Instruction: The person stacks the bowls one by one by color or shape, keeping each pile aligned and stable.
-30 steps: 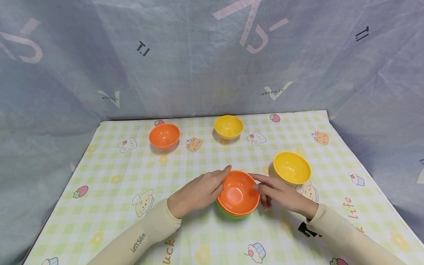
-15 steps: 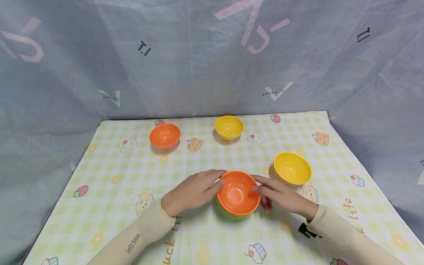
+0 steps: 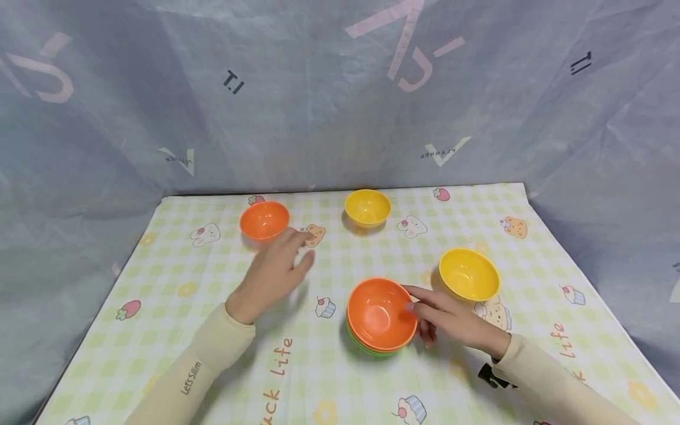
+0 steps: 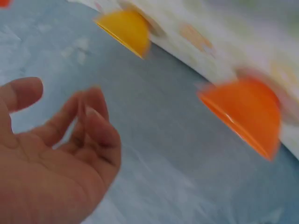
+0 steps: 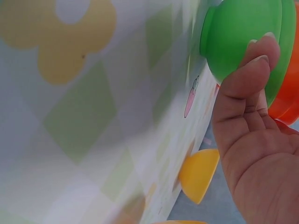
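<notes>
A stack of bowls stands near the middle of the table, an orange bowl (image 3: 379, 313) on top and green (image 5: 236, 37) below. My right hand (image 3: 454, 319) grips the stack's right side, thumb over the orange rim and fingers curled against the green wall outside. In the air to the left, my left hand (image 3: 271, 274) holds nothing, its fingers loosely bent and thumb apart. It is nearest to a single orange bowl (image 3: 264, 219) at the back left, whose lower right edge lies close to its fingertips in the head view. Whether they touch cannot be told there; the left wrist view shows them apart.
One yellow bowl (image 3: 368, 208) sits at the back middle, another yellow bowl (image 3: 470, 274) right of the stack, just beyond my right hand. The checked tablecloth (image 3: 175, 330) covers the table. A grey-blue curtain (image 3: 308, 118) hangs behind the back edge.
My left hand has let go of the stack's left rim and moved left and away from me, toward the back orange bowl. My right hand has kept its place on the stack.
</notes>
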{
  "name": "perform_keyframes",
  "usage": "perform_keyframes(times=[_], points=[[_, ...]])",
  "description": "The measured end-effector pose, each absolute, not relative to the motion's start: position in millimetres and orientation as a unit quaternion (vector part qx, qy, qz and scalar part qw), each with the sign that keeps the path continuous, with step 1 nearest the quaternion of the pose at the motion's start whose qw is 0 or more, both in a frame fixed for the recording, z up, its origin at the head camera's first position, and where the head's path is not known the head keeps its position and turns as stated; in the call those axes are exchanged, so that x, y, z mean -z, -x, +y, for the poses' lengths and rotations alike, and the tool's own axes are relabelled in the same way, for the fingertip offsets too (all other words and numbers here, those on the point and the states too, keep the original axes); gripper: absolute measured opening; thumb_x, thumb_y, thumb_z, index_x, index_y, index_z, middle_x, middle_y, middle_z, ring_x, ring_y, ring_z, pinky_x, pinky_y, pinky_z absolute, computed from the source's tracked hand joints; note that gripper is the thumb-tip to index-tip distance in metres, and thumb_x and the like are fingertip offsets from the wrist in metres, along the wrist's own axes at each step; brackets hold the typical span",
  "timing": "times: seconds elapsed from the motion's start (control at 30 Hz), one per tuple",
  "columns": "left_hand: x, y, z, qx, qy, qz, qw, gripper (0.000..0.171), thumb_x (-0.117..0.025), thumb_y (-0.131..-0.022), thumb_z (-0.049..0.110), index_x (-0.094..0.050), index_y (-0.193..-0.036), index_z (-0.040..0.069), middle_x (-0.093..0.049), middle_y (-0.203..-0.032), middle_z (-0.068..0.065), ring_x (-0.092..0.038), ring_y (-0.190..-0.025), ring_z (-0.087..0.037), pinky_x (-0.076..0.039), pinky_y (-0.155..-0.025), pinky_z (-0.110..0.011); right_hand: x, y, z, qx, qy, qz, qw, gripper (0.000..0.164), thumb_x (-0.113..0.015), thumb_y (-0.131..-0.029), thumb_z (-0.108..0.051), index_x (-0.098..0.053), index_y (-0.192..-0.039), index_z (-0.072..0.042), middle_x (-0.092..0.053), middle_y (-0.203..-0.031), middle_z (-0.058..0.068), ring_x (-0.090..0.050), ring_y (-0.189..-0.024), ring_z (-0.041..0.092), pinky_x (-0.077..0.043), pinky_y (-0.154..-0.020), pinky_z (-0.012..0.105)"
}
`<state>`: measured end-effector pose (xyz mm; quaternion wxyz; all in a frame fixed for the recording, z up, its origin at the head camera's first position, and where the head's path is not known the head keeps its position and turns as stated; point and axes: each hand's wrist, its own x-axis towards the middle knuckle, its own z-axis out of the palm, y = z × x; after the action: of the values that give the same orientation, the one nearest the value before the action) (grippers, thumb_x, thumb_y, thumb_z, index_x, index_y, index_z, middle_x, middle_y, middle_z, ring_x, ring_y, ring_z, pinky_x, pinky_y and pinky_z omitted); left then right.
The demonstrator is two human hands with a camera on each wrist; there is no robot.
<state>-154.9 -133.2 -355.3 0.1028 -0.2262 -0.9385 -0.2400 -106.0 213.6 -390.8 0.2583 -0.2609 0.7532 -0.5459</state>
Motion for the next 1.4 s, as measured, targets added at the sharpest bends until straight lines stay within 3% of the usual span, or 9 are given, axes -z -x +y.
perform_keyframes(times=[0.27, 0.4, 0.6, 0.7, 0.87, 0.93, 1.03, 1.2, 1.4], points=[[358.8, 185.1, -182.5, 0.229, 0.062, -0.961, 0.141, 0.046, -0.053, -0.092, 0.024, -0.051, -0.126, -0.006, -0.046, -0.105, -0.02, -0.047, -0.085, -0.032, -0.046, -0.06, -0.045, 392.0, 105.1, 212.9, 0.546, 0.268, 0.752, 0.254, 0.04, -0.039, -0.105, -0.015, -0.04, -0.144, -0.018, -0.059, -0.067, 0.021, -0.055, -0.052, 0.034, -0.053, -0.049, 0.038], [361.1, 193.5, -200.4, 0.235, 0.019, -0.964, 0.12, 0.051, -0.052, -0.091, 0.024, -0.046, -0.131, -0.006, -0.042, -0.109, -0.023, -0.043, -0.091, -0.035, -0.045, -0.063, -0.05, 390.9, 105.4, 213.0, 0.545, 0.264, 0.754, 0.257, 0.04, -0.039, -0.105, -0.014, -0.038, -0.145, -0.014, -0.058, -0.067, 0.021, -0.054, -0.053, 0.036, -0.052, -0.05, 0.04], [363.9, 198.7, -216.8, 0.262, -0.013, -0.963, 0.055, 0.055, -0.047, -0.094, 0.027, -0.037, -0.139, -0.004, -0.034, -0.127, -0.029, -0.049, -0.089, -0.039, -0.046, -0.066, -0.051, 393.2, 106.3, 213.4, 0.547, 0.258, 0.752, 0.262, 0.04, -0.039, -0.105, -0.015, -0.038, -0.146, -0.014, -0.059, -0.067, 0.02, -0.054, -0.053, 0.036, -0.052, -0.05, 0.039], [368.1, 202.8, -220.5, 0.282, -0.021, -0.959, 0.026, 0.059, -0.045, -0.096, 0.028, -0.03, -0.144, -0.003, -0.029, -0.133, -0.031, -0.052, -0.089, -0.043, -0.046, -0.072, -0.055, 392.9, 105.5, 214.1, 0.549, 0.256, 0.751, 0.263, 0.041, -0.039, -0.105, -0.016, -0.037, -0.146, -0.014, -0.059, -0.067, 0.019, -0.055, -0.053, 0.036, -0.052, -0.05, 0.039], [374.6, 214.0, -228.1, 0.322, -0.023, -0.946, -0.008, 0.065, -0.043, -0.097, 0.03, -0.019, -0.149, -0.002, -0.025, -0.139, -0.033, -0.039, -0.117, -0.048, -0.034, -0.094, -0.065, 395.5, 106.2, 215.5, 0.549, 0.26, 0.75, 0.261, 0.041, -0.039, -0.105, -0.014, -0.037, -0.146, -0.013, -0.059, -0.067, 0.022, -0.054, -0.053, 0.036, -0.052, -0.05, 0.04], [376.9, 218.6, -231.3, 0.336, -0.022, -0.942, -0.016, 0.066, -0.043, -0.098, 0.03, -0.017, -0.15, -0.001, -0.024, -0.141, -0.032, -0.032, -0.124, -0.046, -0.029, -0.098, -0.065, 396.0, 106.4, 215.7, 0.55, 0.261, 0.75, 0.26, 0.041, -0.038, -0.105, -0.013, -0.037, -0.146, -0.012, -0.059, -0.067, 0.022, -0.054, -0.053, 0.036, -0.052, -0.049, 0.04], [380.5, 225.0, -235.8, 0.348, -0.024, -0.937, -0.026, 0.065, -0.043, -0.098, 0.029, -0.018, -0.15, -0.001, -0.027, -0.141, -0.031, -0.031, -0.126, -0.044, -0.029, -0.099, -0.063, 395.4, 105.9, 215.4, 0.55, 0.261, 0.749, 0.261, 0.04, -0.038, -0.105, -0.013, -0.037, -0.146, -0.012, -0.059, -0.067, 0.021, -0.054, -0.052, 0.036, -0.052, -0.049, 0.04], [386.2, 233.8, -241.1, 0.361, -0.029, -0.932, -0.035, 0.064, -0.043, -0.098, 0.027, -0.018, -0.15, -0.002, -0.034, -0.137, -0.031, -0.037, -0.12, -0.042, -0.034, -0.097, -0.06, 393.4, 105.4, 214.4, 0.551, 0.264, 0.749, 0.258, 0.04, -0.04, -0.105, -0.016, -0.039, -0.145, -0.014, -0.059, -0.066, 0.019, -0.054, -0.052, 0.035, -0.052, -0.049, 0.038], [395.3, 241.5, -241.4, 0.398, -0.051, -0.914, -0.055, 0.063, -0.044, -0.099, 0.027, -0.017, -0.152, 0.005, -0.035, -0.138, -0.028, -0.048, -0.108, -0.036, -0.044, -0.091, -0.051, 395.4, 105.8, 214.1, 0.55, 0.267, 0.75, 0.251, 0.04, -0.04, -0.105, -0.016, -0.04, -0.145, -0.017, -0.059, -0.065, 0.017, -0.055, -0.051, 0.031, -0.052, -0.049, 0.035]])
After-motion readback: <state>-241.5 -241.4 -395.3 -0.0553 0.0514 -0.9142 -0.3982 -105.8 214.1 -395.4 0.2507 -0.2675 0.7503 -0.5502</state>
